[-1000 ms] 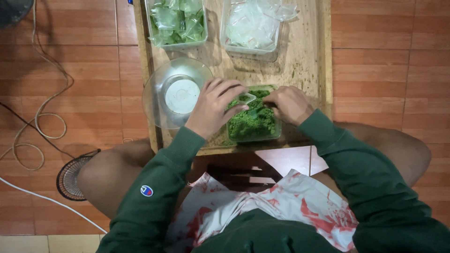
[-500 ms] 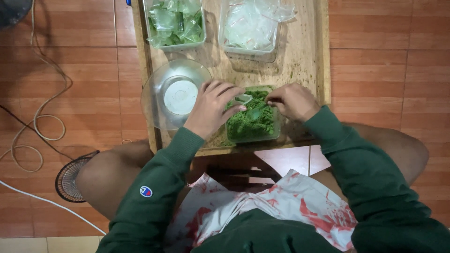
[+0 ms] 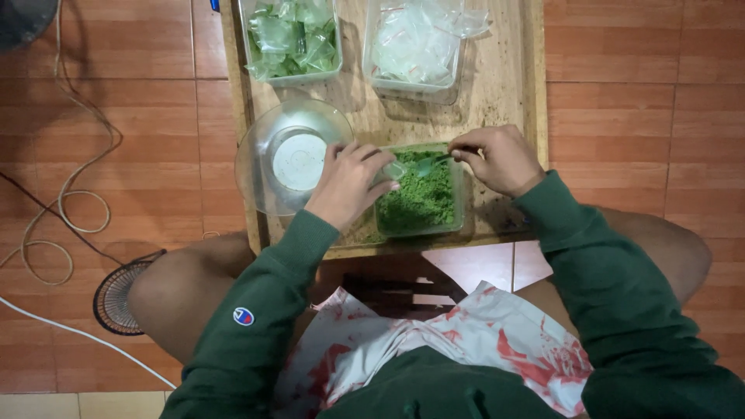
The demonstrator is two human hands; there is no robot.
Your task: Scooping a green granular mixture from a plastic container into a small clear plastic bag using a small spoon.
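The left hand (image 3: pixel 349 182) pinches a small clear bag (image 3: pixel 393 169) over the near tub of green powder (image 3: pixel 423 198), while the right hand (image 3: pixel 497 159) grips a spoon (image 3: pixel 427 164) at the bag's mouth. A tilt of the spoon could scatter the fine, crumbly powder onto the wooden board (image 3: pixel 504 85).

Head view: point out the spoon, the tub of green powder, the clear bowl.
spoon (image 3: pixel 431 162), head view, on its handle.
tub of green powder (image 3: pixel 423 203), head view, on the powder surface.
clear bowl (image 3: pixel 260 147), head view, on its left wall.
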